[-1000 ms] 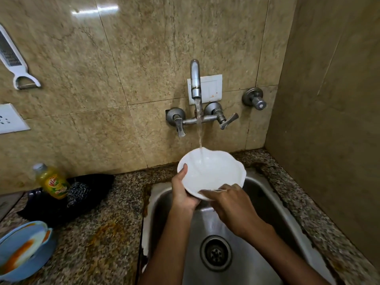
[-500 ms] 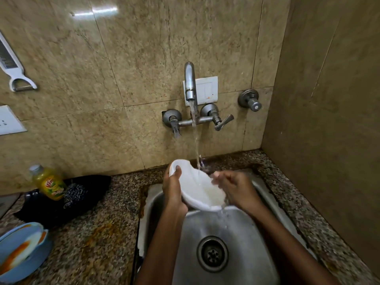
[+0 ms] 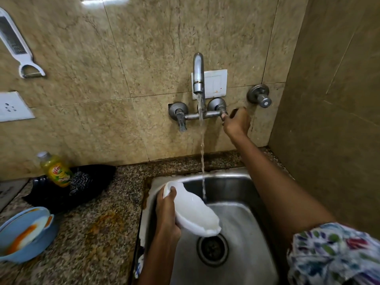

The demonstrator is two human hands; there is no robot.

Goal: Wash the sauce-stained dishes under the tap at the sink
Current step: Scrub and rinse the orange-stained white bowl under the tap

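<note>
My left hand (image 3: 166,214) grips a white scalloped plate (image 3: 195,212) by its rim, tilted on edge over the steel sink (image 3: 242,233), left of the water stream. The tap (image 3: 199,79) on the wall runs a thin stream into the basin. My right hand (image 3: 236,122) is raised to the wall and closed around the tap's right lever handle, which it mostly hides. At the left edge of the counter sits a blue bowl (image 3: 41,245) holding a white dish smeared with orange sauce (image 3: 24,236).
A yellow dish-soap bottle (image 3: 56,170) and a steel scrubber (image 3: 81,182) rest in a black holder at the back left. The granite counter (image 3: 98,233) has orange stains. A grater (image 3: 16,46) hangs on the wall; a side wall closes the right.
My right hand has left the plate and gone up to the tap's right handle. My left hand has lowered the plate to the left, out of the stream.
</note>
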